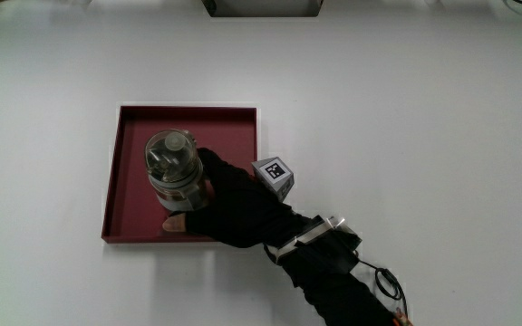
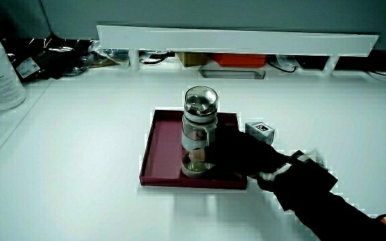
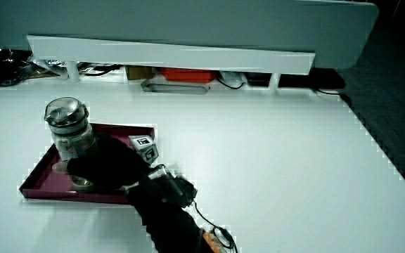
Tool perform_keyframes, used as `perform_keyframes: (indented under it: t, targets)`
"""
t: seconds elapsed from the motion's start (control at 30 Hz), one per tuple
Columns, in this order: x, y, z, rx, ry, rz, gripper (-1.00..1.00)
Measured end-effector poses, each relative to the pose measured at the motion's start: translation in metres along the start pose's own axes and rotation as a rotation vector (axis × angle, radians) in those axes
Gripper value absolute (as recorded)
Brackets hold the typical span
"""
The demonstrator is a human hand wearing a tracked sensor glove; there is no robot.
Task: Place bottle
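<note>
Gripping the bottle [image 1: 171, 166] low on its body, the hand [image 1: 234, 204] has its fingers wrapped round the lower wall, thumb tip showing near the base; grip closed on the bottle. Bottle stands upright inside the tray [image 1: 125, 145], roughly mid-tray, base apparently on or just off the tray floor; contact cannot be confirmed in a side view [image 2: 198, 130]. Risk, as a judgement: the bottle is tall and clear-walled with a domed lid, so a sideways drag of the fingers on release could tip it, or the fingers could catch the tray rim nearest the person and shift the tray on the surface [image 1: 424, 109]. Containers: the tray holds only the bottle; the bottle seems to hold some dark insert or contents, not identifiable.
</note>
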Motion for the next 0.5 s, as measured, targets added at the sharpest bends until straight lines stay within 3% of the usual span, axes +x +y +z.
perform_keyframes:
  t: [0.2, 0.23, 0.4, 0.5]
  targets:
    - [-0.029, -0.016, 0.01, -0.047, -0.054, 0.048, -0.87]
    - [-0.039, -0.022, 0.011, -0.059, -0.066, 0.027, -0.9]
    - [-0.07, -0.042, 0.021, -0.057, -0.257, 0.033, -1.0]
    - [-0.088, -0.055, 0.024, -0.075, -0.305, 0.061, -1.0]
